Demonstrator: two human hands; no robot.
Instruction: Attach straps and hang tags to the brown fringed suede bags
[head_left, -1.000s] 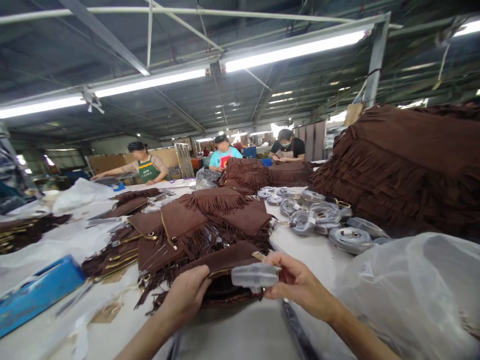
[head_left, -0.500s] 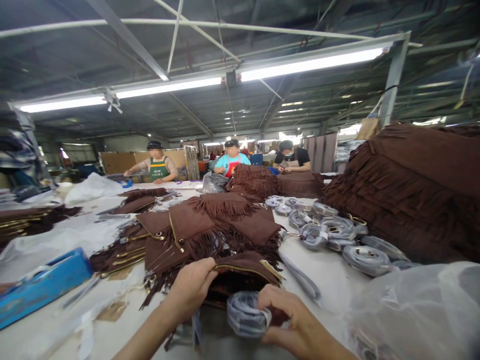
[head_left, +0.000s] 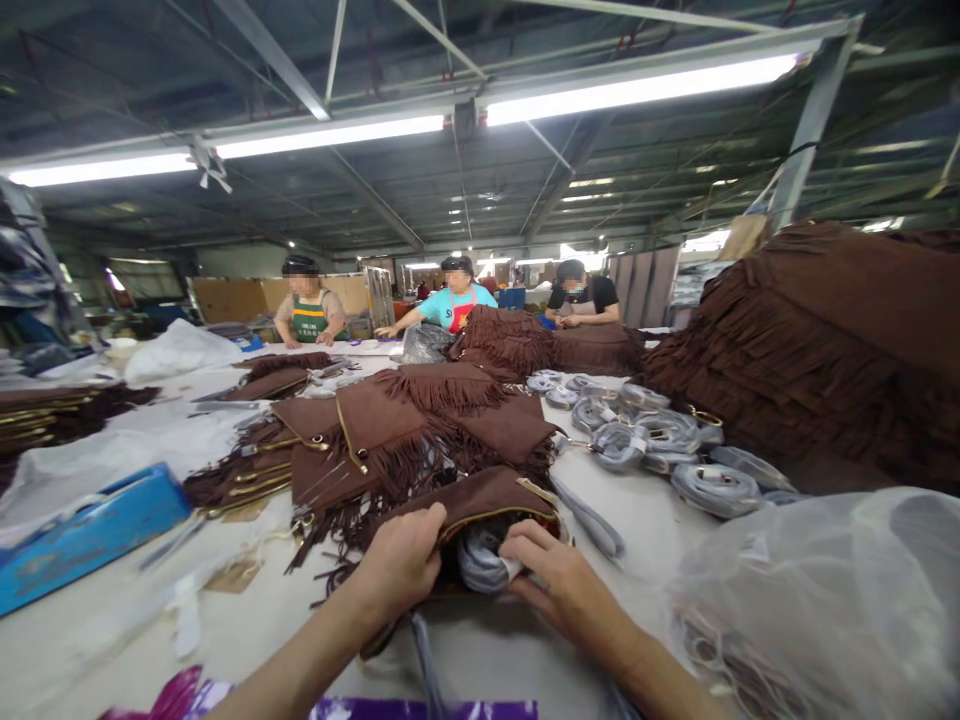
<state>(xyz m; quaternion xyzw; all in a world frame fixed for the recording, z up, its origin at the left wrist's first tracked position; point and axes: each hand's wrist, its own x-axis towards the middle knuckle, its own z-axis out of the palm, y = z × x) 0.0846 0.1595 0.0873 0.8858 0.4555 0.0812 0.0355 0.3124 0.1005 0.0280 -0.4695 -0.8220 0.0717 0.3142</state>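
A brown fringed suede bag (head_left: 487, 497) with a gold zip lies open at the near edge of the white table (head_left: 495, 660). My left hand (head_left: 401, 560) is closed on the bag's upper lip and holds the mouth open. My right hand (head_left: 551, 580) is closed on a plastic-wrapped coiled strap (head_left: 480, 560), which sits partly inside the bag's opening. Loose fringe spills out to the left of the bag.
More brown fringed bags (head_left: 405, 430) are piled behind. Several wrapped straps (head_left: 660, 440) lie at the right, beside a tall stack of bags (head_left: 825, 340). A clear plastic bag (head_left: 817, 600) is near right, a blue box (head_left: 90, 535) at left. Three workers (head_left: 457, 295) stand at the far end.
My right hand curled the wrapped strap into a coil and pushed it into the bag's mouth. My left hand stayed on the bag's lip.
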